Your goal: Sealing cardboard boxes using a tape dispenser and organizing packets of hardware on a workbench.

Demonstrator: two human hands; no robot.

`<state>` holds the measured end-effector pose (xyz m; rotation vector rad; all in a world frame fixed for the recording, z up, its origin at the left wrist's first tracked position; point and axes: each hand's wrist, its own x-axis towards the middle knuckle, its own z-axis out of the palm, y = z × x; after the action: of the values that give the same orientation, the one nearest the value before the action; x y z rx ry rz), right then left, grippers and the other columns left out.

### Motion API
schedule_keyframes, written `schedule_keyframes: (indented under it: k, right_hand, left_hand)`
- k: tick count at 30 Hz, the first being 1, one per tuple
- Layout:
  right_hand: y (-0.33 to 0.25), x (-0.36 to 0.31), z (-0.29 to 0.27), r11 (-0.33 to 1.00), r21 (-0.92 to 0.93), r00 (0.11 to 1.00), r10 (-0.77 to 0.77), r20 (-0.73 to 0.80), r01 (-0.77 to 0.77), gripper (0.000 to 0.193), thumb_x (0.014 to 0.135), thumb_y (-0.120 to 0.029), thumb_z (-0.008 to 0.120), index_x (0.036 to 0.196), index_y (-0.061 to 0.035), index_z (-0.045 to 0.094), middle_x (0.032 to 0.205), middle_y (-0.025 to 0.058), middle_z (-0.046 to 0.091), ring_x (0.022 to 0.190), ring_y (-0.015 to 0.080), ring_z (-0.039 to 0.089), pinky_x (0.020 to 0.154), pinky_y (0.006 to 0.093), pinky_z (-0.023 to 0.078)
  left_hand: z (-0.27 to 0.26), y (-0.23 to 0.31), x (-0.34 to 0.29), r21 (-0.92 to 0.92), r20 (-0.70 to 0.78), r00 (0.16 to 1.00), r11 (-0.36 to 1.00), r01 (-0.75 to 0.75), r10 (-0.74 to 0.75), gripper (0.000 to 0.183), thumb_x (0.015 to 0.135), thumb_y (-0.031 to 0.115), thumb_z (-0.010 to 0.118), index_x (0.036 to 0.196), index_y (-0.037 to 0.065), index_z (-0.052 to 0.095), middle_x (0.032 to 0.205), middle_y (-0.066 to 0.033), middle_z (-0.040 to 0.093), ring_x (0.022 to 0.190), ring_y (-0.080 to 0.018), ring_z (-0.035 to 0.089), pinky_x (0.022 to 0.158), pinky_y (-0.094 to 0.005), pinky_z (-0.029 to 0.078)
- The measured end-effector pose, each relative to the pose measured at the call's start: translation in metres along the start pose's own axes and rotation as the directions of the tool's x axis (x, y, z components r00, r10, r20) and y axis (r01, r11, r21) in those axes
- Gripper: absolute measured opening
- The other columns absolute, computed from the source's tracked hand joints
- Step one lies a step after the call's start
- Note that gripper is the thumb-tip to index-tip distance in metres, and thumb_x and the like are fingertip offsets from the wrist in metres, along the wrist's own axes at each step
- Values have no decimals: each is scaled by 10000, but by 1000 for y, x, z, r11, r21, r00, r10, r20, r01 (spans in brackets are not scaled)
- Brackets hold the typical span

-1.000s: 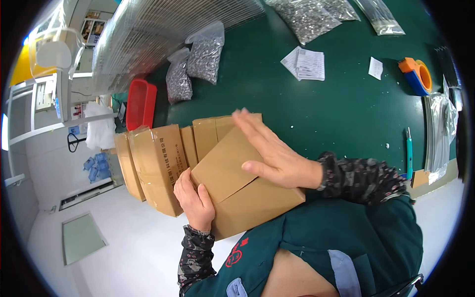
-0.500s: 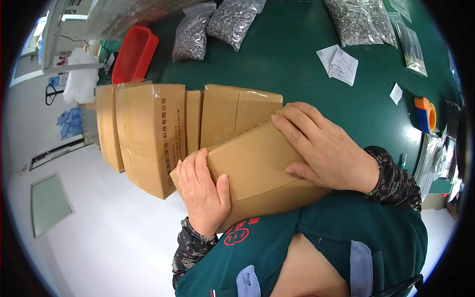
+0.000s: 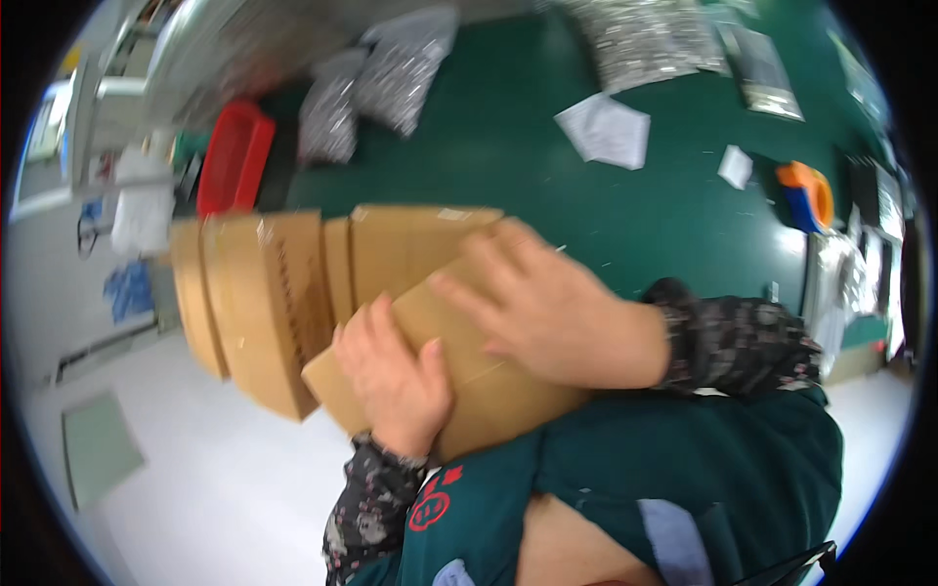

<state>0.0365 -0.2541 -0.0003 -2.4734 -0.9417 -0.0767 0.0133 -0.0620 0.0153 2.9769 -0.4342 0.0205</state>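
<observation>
A brown cardboard box [image 3: 498,400] lies tilted against the front of my body, at the near edge of the green table. On its left part rests my left hand [image 3: 396,381], fingers stretched flat over the cardboard and thumb apart. My right hand [image 3: 552,317] reaches across the box's upper right part, its outstretched fingers smeared by motion. Both hands are open, and their palms hide part of the box. Just beyond it stands another cardboard box [image 3: 401,249].
More cardboard boxes [image 3: 256,322] stand in a row at the left. Behind them is a red bin [image 3: 234,161]. Across the green table [image 3: 489,117] lie bags of small metal parts [image 3: 405,73], paper slips [image 3: 611,132] and an orange-and-blue tape dispenser [image 3: 806,200].
The view has shifted and blurred, with the table things now further left. My right hand has slid left along the box, closer to my left hand.
</observation>
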Motion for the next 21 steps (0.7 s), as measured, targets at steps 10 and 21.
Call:
schedule_keyframes:
  k: [10, 21]
  right_hand:
    - [78, -116, -26, 833, 156, 744, 545, -387, -530, 507, 659, -114, 676, 1123, -25, 492, 1128, 185, 459, 1040, 338, 466, 876, 402, 413]
    - [250, -326, -15, 205, -291, 335, 781, -527, -934, 517, 753, 16, 505, 1257, 9, 387, 901, 214, 558, 849, 337, 545, 757, 412, 424]
  left_hand:
    - [-13, -6, -11, 76, 16, 1000, 997, -14, 13, 453, 897, 245, 360, 1219, -74, 365, 1190, -270, 409, 1096, -418, 380, 941, -443, 292]
    - [-1, -11, -13, -6, -44, 998, 999, 34, -34, 486, 822, 234, 465, 1208, -49, 382, 1147, -254, 422, 1062, -416, 374, 932, -482, 273]
